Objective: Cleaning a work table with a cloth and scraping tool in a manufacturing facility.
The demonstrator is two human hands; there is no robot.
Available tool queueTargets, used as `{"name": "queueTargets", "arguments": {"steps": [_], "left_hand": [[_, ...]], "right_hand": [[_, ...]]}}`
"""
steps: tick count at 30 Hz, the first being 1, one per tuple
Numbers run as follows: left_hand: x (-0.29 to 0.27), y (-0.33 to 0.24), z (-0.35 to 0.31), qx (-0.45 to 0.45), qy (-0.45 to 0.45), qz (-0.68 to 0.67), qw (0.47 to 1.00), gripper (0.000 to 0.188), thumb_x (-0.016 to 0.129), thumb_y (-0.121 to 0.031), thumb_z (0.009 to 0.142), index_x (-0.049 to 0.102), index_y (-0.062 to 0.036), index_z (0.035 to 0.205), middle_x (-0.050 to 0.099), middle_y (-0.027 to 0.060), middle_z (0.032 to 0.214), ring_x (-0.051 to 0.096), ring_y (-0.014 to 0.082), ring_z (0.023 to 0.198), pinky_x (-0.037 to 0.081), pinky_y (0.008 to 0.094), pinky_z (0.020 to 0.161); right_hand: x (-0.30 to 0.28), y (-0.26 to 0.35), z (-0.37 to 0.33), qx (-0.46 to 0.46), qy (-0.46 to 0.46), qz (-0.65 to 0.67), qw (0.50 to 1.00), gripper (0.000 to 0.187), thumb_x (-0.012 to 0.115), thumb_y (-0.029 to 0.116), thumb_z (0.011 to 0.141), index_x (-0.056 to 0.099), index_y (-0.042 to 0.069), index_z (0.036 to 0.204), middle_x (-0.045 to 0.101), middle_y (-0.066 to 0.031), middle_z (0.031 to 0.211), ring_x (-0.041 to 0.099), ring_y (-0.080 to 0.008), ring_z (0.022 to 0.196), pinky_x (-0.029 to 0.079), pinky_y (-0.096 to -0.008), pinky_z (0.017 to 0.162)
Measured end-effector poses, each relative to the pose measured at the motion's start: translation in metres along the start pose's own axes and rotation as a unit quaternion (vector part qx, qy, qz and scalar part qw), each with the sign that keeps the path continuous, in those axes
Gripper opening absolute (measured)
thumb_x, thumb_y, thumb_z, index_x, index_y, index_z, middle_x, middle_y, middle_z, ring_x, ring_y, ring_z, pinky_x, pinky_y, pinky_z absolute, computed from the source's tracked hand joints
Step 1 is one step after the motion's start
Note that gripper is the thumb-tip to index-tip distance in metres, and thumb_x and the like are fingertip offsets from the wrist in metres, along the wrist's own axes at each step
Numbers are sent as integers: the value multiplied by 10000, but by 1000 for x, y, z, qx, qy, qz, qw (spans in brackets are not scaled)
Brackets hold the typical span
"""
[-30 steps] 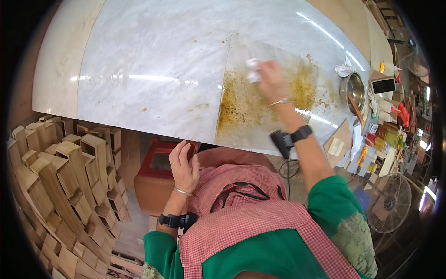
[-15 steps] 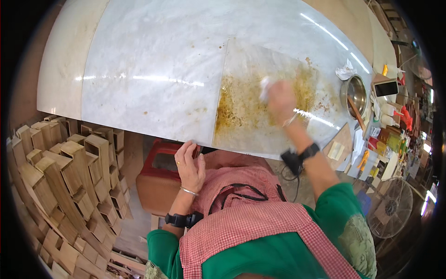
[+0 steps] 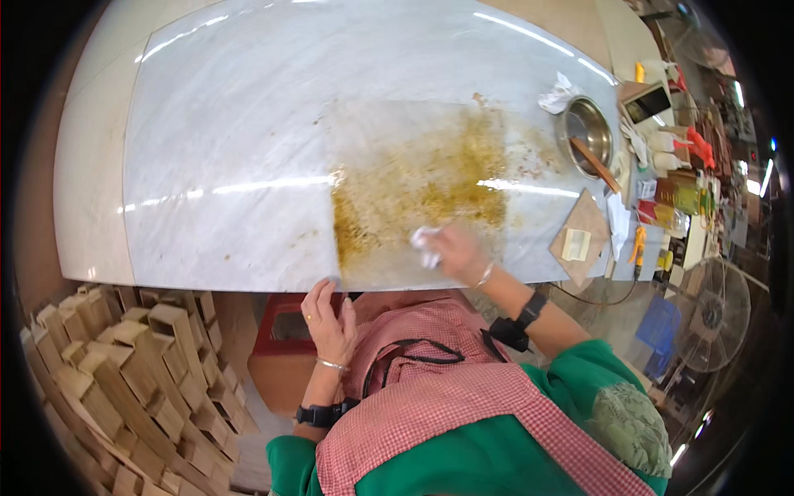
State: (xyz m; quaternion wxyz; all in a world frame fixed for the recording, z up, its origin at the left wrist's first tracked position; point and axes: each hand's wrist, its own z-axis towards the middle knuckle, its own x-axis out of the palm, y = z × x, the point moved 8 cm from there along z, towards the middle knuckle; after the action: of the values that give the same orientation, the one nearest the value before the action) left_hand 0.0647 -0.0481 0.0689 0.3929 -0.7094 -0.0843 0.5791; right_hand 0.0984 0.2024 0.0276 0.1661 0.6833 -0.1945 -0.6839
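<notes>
We are gripping a white wad [image 3: 428, 248] in our right hand [image 3: 456, 253], fingers curling around it, over the near part of the stained sheet [image 3: 413, 194], perhaps for rubbing. Our left hand [image 3: 329, 322] is holding nothing, fingers loosely bending by the table's [image 3: 223, 240] edge, maybe for balance. The pot [image 3: 584, 124] is standing aside, likely giving us room.

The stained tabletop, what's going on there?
The person's right hand holds a crumpled white wad at the near part of a yellow-brown stained patch on the pale tabletop. The left hand seems to hold nothing, its fingertips at the table's near edge. Over to the right stands a metal bowl with a wooden stick leaning out over its rim.
</notes>
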Motion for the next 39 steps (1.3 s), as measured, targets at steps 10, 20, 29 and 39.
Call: {"name": "queueTargets", "arguments": {"steps": [10,20,29,39], "left_hand": [[21,-18,8,41,64,40,996,403,589,-89,774,456,10,1142,457,183,1155,424,343,1030,334,422,891],[28,-20,11,-3,65,21,998,411,589,-75,783,435,16,1152,438,197,1136,426,340,1012,357,392,876],[8,16,8,-147,0,-78,986,440,620,-132,786,431,26,1150,426,148,1059,455,227,943,410,328,799],[-27,46,4,-90,62,145,983,646,693,-271,756,372,87,1188,388,218,1126,401,355,1044,366,399,877]], "right_hand": [[-42,4,30,-45,-207,-24,977,144,535,116,756,611,72,870,521,-124,730,520,-305,665,434,-388,591],[-103,-134,5,204,-296,30,933,142,619,111,751,608,101,892,538,-106,788,531,-286,693,432,-372,590],[-67,-103,-31,300,-305,115,897,171,616,97,746,601,75,915,557,-91,755,554,-228,616,444,-318,564],[-115,-158,-95,299,-334,-119,886,151,594,37,679,584,53,828,534,-117,797,521,-319,782,428,-416,665]]}}
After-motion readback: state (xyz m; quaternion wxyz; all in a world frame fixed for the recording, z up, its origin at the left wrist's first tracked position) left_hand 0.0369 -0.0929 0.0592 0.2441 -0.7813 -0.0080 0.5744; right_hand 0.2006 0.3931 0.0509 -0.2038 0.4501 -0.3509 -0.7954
